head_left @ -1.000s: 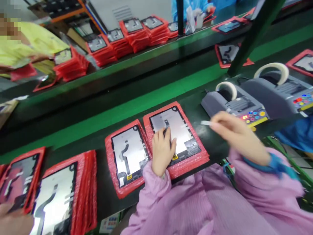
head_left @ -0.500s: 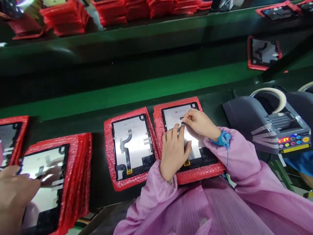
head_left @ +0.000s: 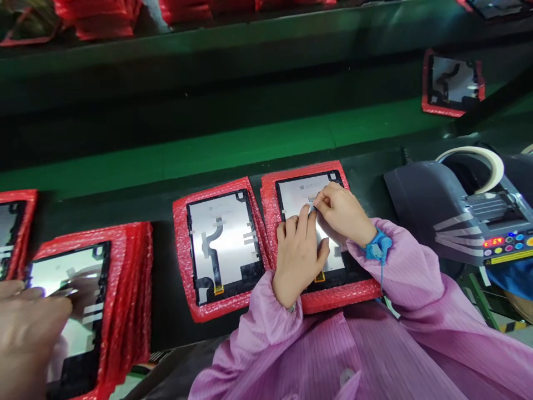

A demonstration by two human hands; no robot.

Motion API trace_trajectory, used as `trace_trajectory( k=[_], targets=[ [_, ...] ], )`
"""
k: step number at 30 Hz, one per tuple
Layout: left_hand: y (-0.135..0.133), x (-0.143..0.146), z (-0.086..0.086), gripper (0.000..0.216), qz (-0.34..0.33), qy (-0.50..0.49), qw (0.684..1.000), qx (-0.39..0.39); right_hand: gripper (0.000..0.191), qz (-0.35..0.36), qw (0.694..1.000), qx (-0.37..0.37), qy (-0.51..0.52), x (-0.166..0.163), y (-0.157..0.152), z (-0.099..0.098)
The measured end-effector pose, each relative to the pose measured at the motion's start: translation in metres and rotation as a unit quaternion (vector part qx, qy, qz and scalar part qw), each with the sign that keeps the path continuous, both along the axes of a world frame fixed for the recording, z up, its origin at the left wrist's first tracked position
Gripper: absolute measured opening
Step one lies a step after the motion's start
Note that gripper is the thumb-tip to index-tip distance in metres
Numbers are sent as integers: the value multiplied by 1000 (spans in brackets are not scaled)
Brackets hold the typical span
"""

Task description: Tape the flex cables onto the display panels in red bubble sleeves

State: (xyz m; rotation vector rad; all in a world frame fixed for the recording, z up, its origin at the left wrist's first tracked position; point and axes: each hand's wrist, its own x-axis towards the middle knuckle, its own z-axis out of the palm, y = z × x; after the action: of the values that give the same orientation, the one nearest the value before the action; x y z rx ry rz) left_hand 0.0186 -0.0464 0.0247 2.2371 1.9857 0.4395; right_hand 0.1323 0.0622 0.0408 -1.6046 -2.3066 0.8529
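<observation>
My left hand (head_left: 296,253) lies on a flat screen panel (head_left: 289,193) with a silvery back and black frame, fingers stretched out and their tips on its dark ribbon cable. My right hand (head_left: 343,211) is closed in a pinch just beside those fingertips, near a small connector (head_left: 312,198) on the panel. Whatever sits between the right fingertips is hidden. Red bubble-wrap sleeves (head_left: 341,301) lie under the panel. To the left, a second panel (head_left: 229,244) rests on red bubble wrap, its ribbon cable (head_left: 215,255) in plain view.
At right stands a grey tape dispenser (head_left: 437,205) with a tape roll (head_left: 497,172) on it. Another person's hand (head_left: 29,333) works over a panel stack (head_left: 129,311) at the left. Red stacks (head_left: 102,16) line the shelf above; another panel (head_left: 453,83) lies far right.
The view has shifted slightly. A small white piece seen at my fingertips before is now mostly covered, and my right fingers have curled in closer. My left hand stays on the panel.
</observation>
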Motion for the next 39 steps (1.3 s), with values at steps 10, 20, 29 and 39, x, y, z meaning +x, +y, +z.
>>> trace_trajectory(
  k=[10, 20, 29, 39],
  targets=[
    [1, -1, 3, 54, -13, -18, 1000, -10, 33, -32, 985, 83, -150, 5, 2, 12],
    [-32, -36, -20, 37, 256, -263, 930, 11, 31, -39, 993, 70, -86, 76, -63, 7],
    [-36, -46, -18, 38, 295, -402, 867, -11, 50, -2, 993, 114, -43, 59, -100, 5],
    [-73, -150, 9, 66, 378, -473, 796, -19, 45, -20, 977, 98, 186, 75, -84, -6]
  ],
)
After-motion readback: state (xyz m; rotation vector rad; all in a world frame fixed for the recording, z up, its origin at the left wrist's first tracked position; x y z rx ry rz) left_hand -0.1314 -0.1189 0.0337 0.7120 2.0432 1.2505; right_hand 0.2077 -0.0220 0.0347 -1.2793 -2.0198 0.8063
